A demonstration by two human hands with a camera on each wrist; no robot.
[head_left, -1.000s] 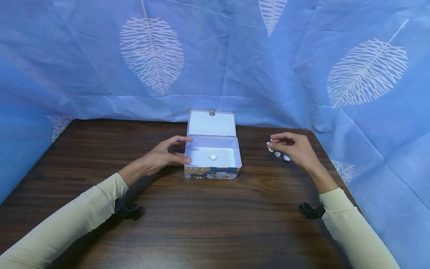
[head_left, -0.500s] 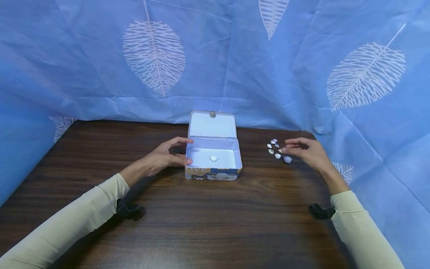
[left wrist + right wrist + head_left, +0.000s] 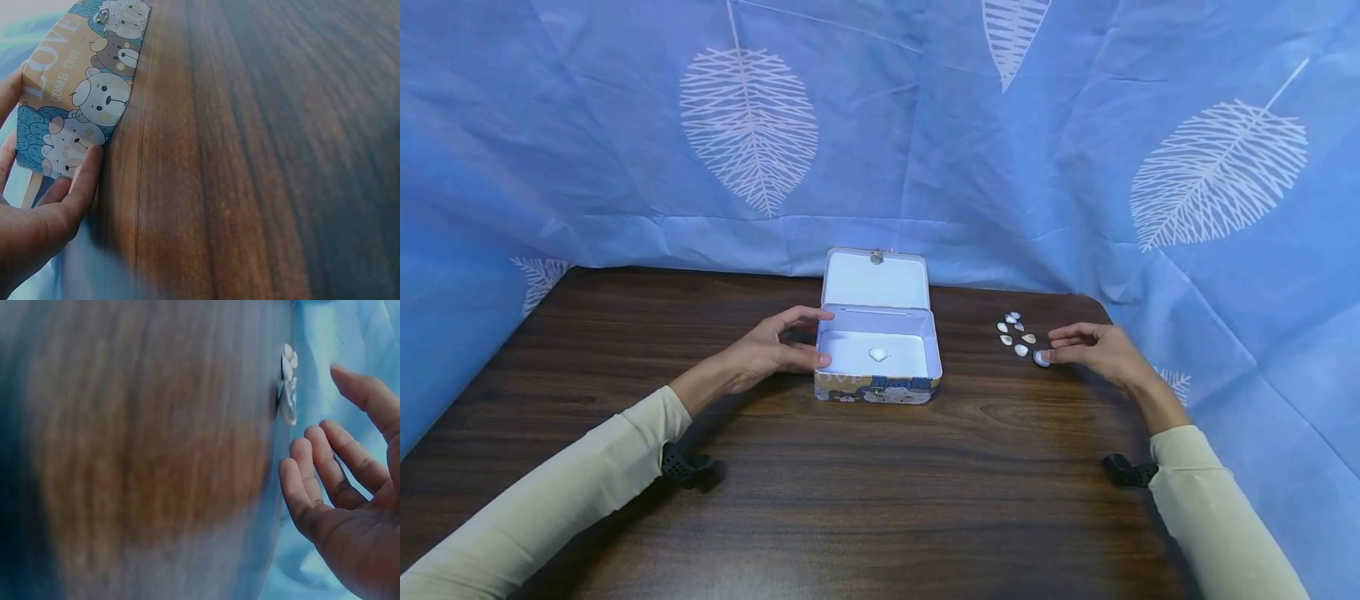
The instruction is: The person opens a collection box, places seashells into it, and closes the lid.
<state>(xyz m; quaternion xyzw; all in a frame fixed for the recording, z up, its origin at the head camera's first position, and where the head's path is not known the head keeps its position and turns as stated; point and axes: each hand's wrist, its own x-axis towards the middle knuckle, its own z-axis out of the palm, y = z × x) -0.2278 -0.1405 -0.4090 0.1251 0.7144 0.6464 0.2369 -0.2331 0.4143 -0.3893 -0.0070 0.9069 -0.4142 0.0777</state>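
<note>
A tin box [image 3: 877, 390] printed with bears stands on the table, its lid [image 3: 876, 281] raised. One white seashell [image 3: 878, 355] lies inside. My left hand [image 3: 763, 352] holds the box's left end, thumb and index finger at the rim. In the left wrist view, fingers [image 3: 87, 175] touch the lower corner of the box [image 3: 81, 87]. On the right, my right hand [image 3: 1101, 354] is beside a purplish seashell [image 3: 1041, 358], thumb near it. The right wrist view shows its fingers [image 3: 337, 469] loosely bent, apart from the shells [image 3: 289, 381], with nothing between them.
Several small seashells [image 3: 1006, 340] lie in a loose group left of the right hand. A blue curtain [image 3: 880, 125] with white leaf prints hangs behind the dark wooden table [image 3: 865, 500]. Black straps [image 3: 683, 467] are on both wrists.
My right hand has moved right and toward me, from over the shell group to the purplish shell, uncovering the smaller shells. My left hand stays at the box.
</note>
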